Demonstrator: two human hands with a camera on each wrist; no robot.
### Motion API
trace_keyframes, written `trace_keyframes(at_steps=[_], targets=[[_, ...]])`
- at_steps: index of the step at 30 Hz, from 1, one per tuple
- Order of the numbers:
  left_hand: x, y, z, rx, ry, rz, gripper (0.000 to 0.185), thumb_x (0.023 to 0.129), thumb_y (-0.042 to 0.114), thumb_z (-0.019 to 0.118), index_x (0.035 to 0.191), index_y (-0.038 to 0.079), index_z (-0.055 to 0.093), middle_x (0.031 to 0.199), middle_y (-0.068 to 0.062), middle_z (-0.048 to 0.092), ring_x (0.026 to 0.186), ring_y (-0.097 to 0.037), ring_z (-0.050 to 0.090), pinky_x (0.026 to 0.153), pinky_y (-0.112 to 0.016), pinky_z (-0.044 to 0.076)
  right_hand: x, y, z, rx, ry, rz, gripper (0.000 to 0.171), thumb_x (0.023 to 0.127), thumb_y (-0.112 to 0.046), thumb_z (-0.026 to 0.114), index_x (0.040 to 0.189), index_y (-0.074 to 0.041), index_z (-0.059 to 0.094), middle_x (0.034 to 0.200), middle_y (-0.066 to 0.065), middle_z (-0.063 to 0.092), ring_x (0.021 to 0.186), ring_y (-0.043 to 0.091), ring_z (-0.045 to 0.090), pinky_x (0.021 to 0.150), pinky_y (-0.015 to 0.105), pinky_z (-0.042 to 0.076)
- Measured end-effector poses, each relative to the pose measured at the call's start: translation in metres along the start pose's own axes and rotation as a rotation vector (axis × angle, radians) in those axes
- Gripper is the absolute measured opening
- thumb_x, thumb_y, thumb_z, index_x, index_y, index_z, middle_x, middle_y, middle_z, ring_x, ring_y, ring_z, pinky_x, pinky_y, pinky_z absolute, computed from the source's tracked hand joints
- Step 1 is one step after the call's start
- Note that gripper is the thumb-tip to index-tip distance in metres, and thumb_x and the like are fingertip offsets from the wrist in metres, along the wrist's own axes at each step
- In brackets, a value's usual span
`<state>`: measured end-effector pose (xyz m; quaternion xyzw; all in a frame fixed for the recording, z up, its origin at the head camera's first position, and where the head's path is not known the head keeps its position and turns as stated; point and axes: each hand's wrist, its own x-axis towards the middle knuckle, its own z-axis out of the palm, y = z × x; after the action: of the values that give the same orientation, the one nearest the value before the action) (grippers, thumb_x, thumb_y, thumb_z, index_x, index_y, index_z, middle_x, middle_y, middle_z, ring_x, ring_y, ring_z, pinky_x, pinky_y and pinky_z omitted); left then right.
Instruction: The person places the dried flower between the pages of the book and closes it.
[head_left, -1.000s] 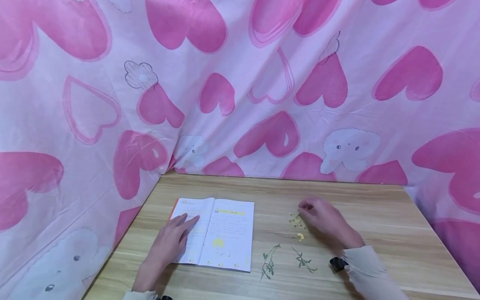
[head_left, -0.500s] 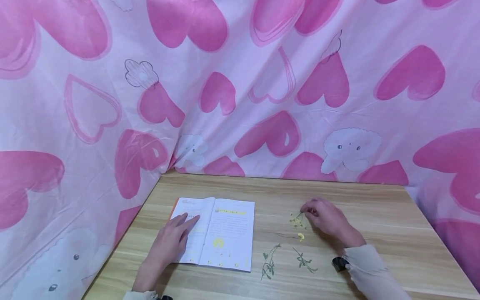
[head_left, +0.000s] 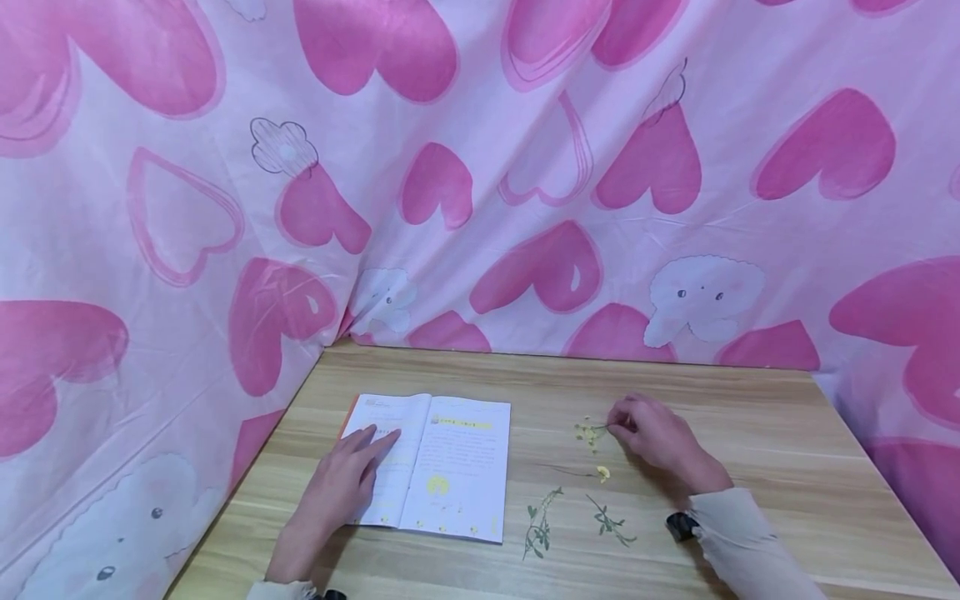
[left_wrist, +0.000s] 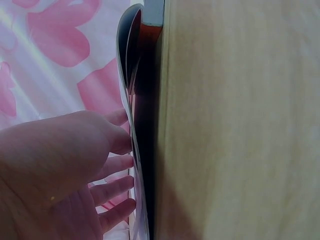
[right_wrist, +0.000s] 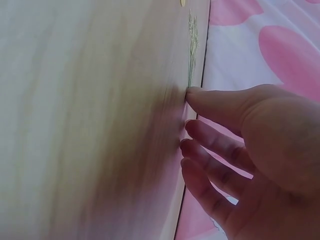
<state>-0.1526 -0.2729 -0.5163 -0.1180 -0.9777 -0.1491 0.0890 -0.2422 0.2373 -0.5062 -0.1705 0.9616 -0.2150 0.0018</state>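
An open book (head_left: 457, 467) lies on the table, with yellow headings and pictures on its white pages. My left hand (head_left: 337, 479) rests on its left page, fingers extended; in the left wrist view the fingertips (left_wrist: 127, 206) touch the paper. My right hand (head_left: 652, 429) pinches the stem end of a dried flower sprig (head_left: 588, 434) with small yellowish blossoms. The right wrist view shows the sprig (right_wrist: 193, 45) extending beyond the thumb, close to the tabletop; the index finger is mostly hidden there. Nearer me lies a single yellow flower (head_left: 603, 473) on a thin stem.
Two green leafy sprigs (head_left: 537, 525) (head_left: 611, 523) lie between the book and my right forearm. The wooden table (head_left: 787, 450) meets a pink heart-patterned cloth (head_left: 525, 167) at its back and left side.
My right hand has shifted slightly right, and its fingers have closed on the stem. The yellowish sprig has turned so its blossoms point left. My left hand and the book stay put.
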Motion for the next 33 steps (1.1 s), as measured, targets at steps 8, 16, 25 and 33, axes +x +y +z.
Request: trace_keyframes(at_steps=[8,16,25,33], targets=[[-0.0001,-0.0006,0.0,0.003,-0.005,-0.005,0.054,0.102,0.005,0.068,0.152,0.027,0.065,0.153,-0.024,0.062,0.142,-0.047,0.059,0.105,-0.075,0.05,0.0,0.0016,-0.0016,0.008,-0.031,0.041,0.004,0.097,-0.014,0.081,0.099,-0.017,0.079,0.097,-0.003,0.067,0.087,0.014,0.061,0.076,0.036,0.054],[-0.0009,-0.0008,0.0013,-0.005,-0.013,-0.016,0.054,0.102,0.006,0.068,0.152,0.027,0.065,0.154,-0.024,0.061,0.143,-0.048,0.058,0.107,-0.075,0.049,0.0001,-0.0013,0.0004,-0.003,-0.043,0.058,0.006,0.097,-0.017,0.08,0.1,-0.012,0.077,0.095,-0.002,0.065,0.085,0.015,0.059,0.075,0.034,0.053],[-0.0007,-0.0032,0.0041,-0.017,-0.017,-0.012,0.054,0.103,0.007,0.067,0.153,0.028,0.064,0.154,-0.024,0.061,0.144,-0.048,0.057,0.107,-0.076,0.048,0.0011,-0.0017,0.0022,-0.019,-0.053,0.052,0.005,0.1,-0.016,0.077,0.098,-0.011,0.076,0.094,-0.002,0.066,0.083,0.015,0.058,0.073,0.034,0.052],[-0.0005,-0.0037,0.004,-0.017,-0.01,-0.011,0.054,0.102,0.007,0.067,0.152,0.028,0.064,0.154,-0.024,0.061,0.144,-0.047,0.057,0.108,-0.075,0.049,-0.0003,-0.0015,0.0067,-0.031,-0.053,0.058,0.003,0.1,-0.011,0.074,0.102,-0.009,0.075,0.096,0.0,0.065,0.084,0.017,0.056,0.074,0.035,0.052]])
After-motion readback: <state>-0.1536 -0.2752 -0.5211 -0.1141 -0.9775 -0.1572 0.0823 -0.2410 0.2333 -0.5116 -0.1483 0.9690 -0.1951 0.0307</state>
